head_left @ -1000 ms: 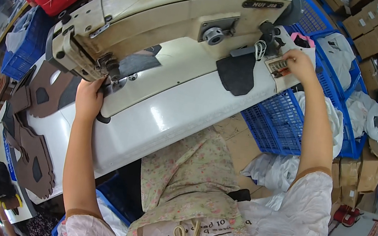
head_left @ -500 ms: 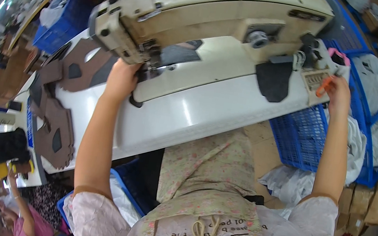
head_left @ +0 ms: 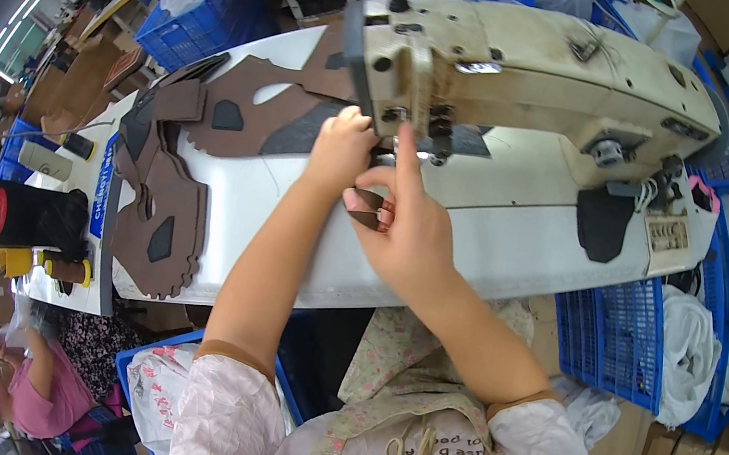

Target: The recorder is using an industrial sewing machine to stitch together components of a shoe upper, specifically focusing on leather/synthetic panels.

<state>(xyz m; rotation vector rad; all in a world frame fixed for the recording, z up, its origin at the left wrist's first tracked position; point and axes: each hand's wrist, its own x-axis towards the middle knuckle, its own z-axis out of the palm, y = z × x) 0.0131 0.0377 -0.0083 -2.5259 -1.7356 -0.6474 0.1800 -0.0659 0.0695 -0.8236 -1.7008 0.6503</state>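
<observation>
Both my hands had come together under the head of the sewing machine (head_left: 547, 75), where half a second before my right one was far out at the machine's right end by the dark patch (head_left: 601, 223). My left hand (head_left: 339, 150) sat curled at the needle area, fingers bunched against the machine; whether they pinched anything I could not tell. My right hand (head_left: 403, 229) was just beside it, touching it, forefinger pointing up toward the needle while thumb and other fingers pinched a small dark brown piece (head_left: 368, 209). That piece hung over the front part of the white table (head_left: 517, 245), just below the needle. Brown cut leather shapes (head_left: 156, 220) lay stacked on the table's left end. Blue crates (head_left: 614, 335) with white cloth stood to my right.
</observation>
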